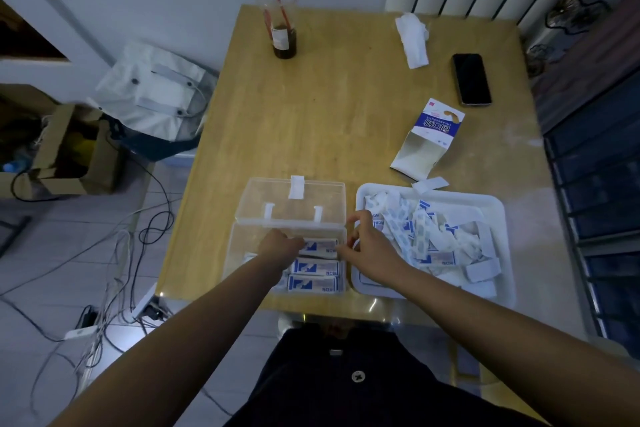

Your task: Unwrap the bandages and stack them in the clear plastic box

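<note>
The clear plastic box (239, 253) stands open at the table's near edge, its lid (291, 198) folded back. Inside lie several wrapped bandages (317, 267) in white and blue paper, stacked in rows. My left hand (278, 246) reaches into the box with curled fingers on the topmost bandage (323, 245). My right hand (367, 246) hovers at the box's right rim, its fingertips pinching the right end of that same bandage. A white tray (498, 211) to the right holds a heap of loose bandages and torn wrappers (426, 236).
An opened bandage carton (429, 139) lies behind the tray. A black phone (471, 79), a crumpled tissue (412, 38) and a cup of dark drink with a red straw (284, 35) stand farther back. Cables and a cardboard box (62, 149) cover the floor at left.
</note>
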`<control>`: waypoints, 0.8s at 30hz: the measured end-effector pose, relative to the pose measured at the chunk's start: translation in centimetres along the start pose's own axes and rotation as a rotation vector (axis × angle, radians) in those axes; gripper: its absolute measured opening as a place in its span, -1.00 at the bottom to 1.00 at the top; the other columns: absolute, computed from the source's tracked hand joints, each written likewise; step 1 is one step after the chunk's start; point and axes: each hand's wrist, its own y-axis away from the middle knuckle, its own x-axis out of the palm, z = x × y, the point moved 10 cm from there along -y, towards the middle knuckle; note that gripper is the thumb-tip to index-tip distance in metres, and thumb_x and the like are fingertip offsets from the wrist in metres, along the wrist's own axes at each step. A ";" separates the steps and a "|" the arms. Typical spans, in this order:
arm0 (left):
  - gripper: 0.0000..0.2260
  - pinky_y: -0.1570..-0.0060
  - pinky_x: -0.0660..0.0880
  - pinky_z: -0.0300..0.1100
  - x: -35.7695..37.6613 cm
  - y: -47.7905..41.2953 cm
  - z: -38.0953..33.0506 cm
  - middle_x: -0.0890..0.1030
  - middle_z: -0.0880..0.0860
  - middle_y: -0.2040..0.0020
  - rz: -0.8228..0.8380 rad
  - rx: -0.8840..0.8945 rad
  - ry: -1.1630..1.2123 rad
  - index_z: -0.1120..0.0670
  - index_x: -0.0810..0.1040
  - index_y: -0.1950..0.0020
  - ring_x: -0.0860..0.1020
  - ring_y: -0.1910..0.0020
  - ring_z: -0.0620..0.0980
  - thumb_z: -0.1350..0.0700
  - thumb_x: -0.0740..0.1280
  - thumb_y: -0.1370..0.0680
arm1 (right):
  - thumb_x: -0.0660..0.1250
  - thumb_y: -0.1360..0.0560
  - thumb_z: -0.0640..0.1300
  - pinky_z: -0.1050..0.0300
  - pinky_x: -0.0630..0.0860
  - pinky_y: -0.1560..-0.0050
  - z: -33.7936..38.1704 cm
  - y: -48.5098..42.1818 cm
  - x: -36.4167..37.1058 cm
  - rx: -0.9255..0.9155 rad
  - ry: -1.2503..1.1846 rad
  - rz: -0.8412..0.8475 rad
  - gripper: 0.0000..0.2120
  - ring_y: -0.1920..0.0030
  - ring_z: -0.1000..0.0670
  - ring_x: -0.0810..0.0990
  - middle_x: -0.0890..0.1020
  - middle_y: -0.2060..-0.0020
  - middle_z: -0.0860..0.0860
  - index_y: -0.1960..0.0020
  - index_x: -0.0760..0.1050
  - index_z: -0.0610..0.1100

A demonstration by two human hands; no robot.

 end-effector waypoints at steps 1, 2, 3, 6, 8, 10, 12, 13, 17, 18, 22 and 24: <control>-0.83 0.24 0.46 -0.16 0.2 0.1 0.0 0.58 0.16 0.19 0.019 -0.015 0.025 0.34 0.56 0.00 0.54 0.23 0.08 0.24 0.33 -0.51 | 0.36 -0.51 -0.12 -0.06 0.55 0.11 0.0 0.0 0.1 -0.004 -0.006 0.002 -0.56 0.20 -0.08 0.61 0.60 0.18 -0.15 -0.26 0.19 -0.08; -0.82 0.25 0.47 -0.16 0.4 0.1 0.1 0.60 0.19 0.15 0.040 -0.028 0.043 0.35 0.56 -0.02 0.55 0.24 0.08 0.24 0.33 -0.52 | 0.36 -0.51 -0.13 -0.08 0.56 0.10 0.0 -0.1 0.1 -0.009 -0.014 0.003 -0.56 0.20 -0.08 0.61 0.60 0.18 -0.15 -0.26 0.19 -0.08; -0.83 0.28 0.48 -0.18 0.7 0.2 0.0 0.61 0.21 0.13 0.057 -0.038 0.059 0.34 0.56 -0.02 0.56 0.27 0.07 0.24 0.32 -0.52 | 0.36 -0.51 -0.13 -0.09 0.56 0.10 0.0 -0.1 0.2 -0.012 -0.020 0.003 -0.56 0.20 -0.08 0.61 0.60 0.18 -0.14 -0.26 0.19 -0.09; -0.84 0.35 0.43 -0.21 0.8 0.4 0.0 0.58 0.19 0.19 0.064 -0.034 0.085 0.34 0.56 0.00 0.53 0.33 0.03 0.25 0.30 -0.53 | 0.36 -0.51 -0.12 -0.07 0.55 0.09 -0.2 -0.2 0.2 -0.007 -0.028 0.008 -0.56 0.19 -0.07 0.61 0.61 0.18 -0.13 -0.27 0.19 -0.10; -0.82 0.28 0.42 -0.19 0.3 0.7 0.1 0.56 0.20 0.22 0.045 -0.004 0.048 0.35 0.57 0.06 0.50 0.32 0.06 0.22 0.29 -0.52 | 0.35 -0.52 -0.07 -0.01 0.54 0.09 -0.4 -0.2 0.1 -0.003 -0.035 0.027 -0.57 0.17 -0.06 0.61 0.62 0.16 -0.10 -0.26 0.20 -0.07; -0.81 0.28 0.36 -0.17 -0.9 1.2 -0.6 0.49 0.14 0.32 -0.042 0.086 -0.109 0.24 0.53 0.24 0.44 0.35 0.05 0.17 0.27 -0.52 | 0.32 -0.55 -0.01 0.05 0.51 0.11 -0.6 -0.1 -0.3 0.001 -0.061 0.037 -0.63 0.14 -0.04 0.59 0.60 0.13 -0.05 -0.25 0.24 -0.06; -0.77 0.37 0.27 -0.21 -2.0 2.3 -2.3 0.40 0.01 0.42 -0.190 0.209 -0.304 0.10 0.40 0.33 0.37 0.43 -0.02 0.13 0.23 -0.52 | 0.27 -0.57 0.02 0.04 0.52 0.10 -1.0 -0.3 -1.2 0.007 -0.084 0.008 -0.70 0.15 -0.01 0.58 0.57 0.07 -0.03 -0.23 0.34 -0.08; -0.79 0.38 0.26 -0.20 -2.3 3.1 -3.4 0.41 -0.03 0.41 -0.249 0.260 -0.359 0.06 0.38 0.30 0.38 0.42 -0.05 0.11 0.22 -0.54 | 0.25 -0.59 0.01 0.03 0.53 0.08 -1.3 -0.3 -1.8 0.017 -0.089 -0.012 -0.74 0.15 -0.01 0.57 0.57 0.04 -0.05 -0.21 0.39 -0.09; -0.83 0.40 0.28 -0.23 -0.7 5.0 -7.6 0.50 -0.04 0.35 -0.308 0.423 -0.391 0.07 0.45 0.22 0.46 0.34 -0.05 0.10 0.22 -0.56 | 0.24 -0.60 -0.11 0.12 0.54 0.18 -2.9 -0.3 -4.5 0.045 -0.077 -0.080 -0.87 0.23 -0.01 0.57 0.60 0.08 -0.10 -0.11 0.48 -0.11; -0.83 0.40 0.29 -0.23 0.2 5.4 -8.6 0.51 -0.01 0.35 -0.292 0.469 -0.381 0.07 0.46 0.23 0.47 0.34 -0.04 0.10 0.22 -0.56 | 0.24 -0.59 -0.13 0.20 0.51 0.23 -3.5 -0.2 -5.2 0.054 -0.057 -0.092 -0.89 0.25 0.01 0.57 0.62 0.10 -0.10 -0.09 0.50 -0.11; -0.85 0.30 0.37 -0.16 5.1 6.2 -11.5 0.57 0.02 0.32 -0.104 0.587 -0.334 0.11 0.57 0.14 0.51 0.31 -0.01 0.11 0.26 -0.55 | 0.27 -0.55 -0.20 0.11 0.52 0.10 -6.6 0.0 -8.4 0.127 -0.001 -0.133 -0.91 0.19 -0.02 0.59 0.64 0.15 -0.07 0.02 0.52 -0.05; -0.85 0.28 0.41 -0.15 7.9 6.0 -12.3 0.62 0.06 0.27 0.005 0.599 -0.317 0.10 0.60 0.12 0.54 0.28 0.02 0.13 0.25 -0.54 | 0.27 -0.54 -0.22 0.04 0.55 0.07 -8.4 0.3 -10.1 0.179 0.033 -0.168 -0.90 0.18 -0.04 0.59 0.65 0.15 -0.08 0.04 0.52 -0.05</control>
